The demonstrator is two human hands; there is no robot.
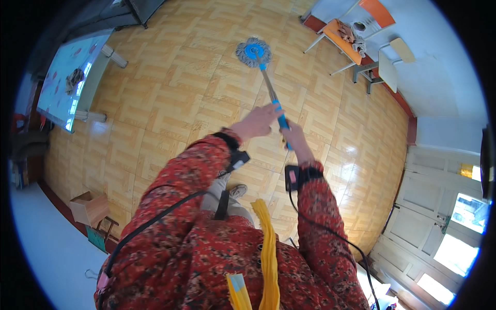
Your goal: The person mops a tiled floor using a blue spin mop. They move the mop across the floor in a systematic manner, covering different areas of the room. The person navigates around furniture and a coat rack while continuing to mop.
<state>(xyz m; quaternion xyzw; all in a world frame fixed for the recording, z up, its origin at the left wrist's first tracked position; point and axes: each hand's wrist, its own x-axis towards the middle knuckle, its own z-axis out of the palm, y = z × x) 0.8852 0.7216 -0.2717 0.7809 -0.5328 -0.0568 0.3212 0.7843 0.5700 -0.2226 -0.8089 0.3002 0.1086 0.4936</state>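
A round mop (254,52) with grey yarn around a blue plate lies on the tiled floor (174,89) at the top centre. Its metal and blue pole slopes down toward me. My left hand (260,121) is at the upper part of the blue grip, with some fingers stretched over it; how firmly it holds cannot be told. Lower down, close to the pole's end, my right hand (294,135) is closed around the grip. Both sleeves are red and floral, with a black device strapped at each wrist.
At left stands a table with a glossy cover (58,89) and a cloth on it. An orange chair (341,42) holding cloths and a pale chair (387,71) stand by the right wall. A wooden box (91,209) is lower left, a panelled door (412,221) lower right.
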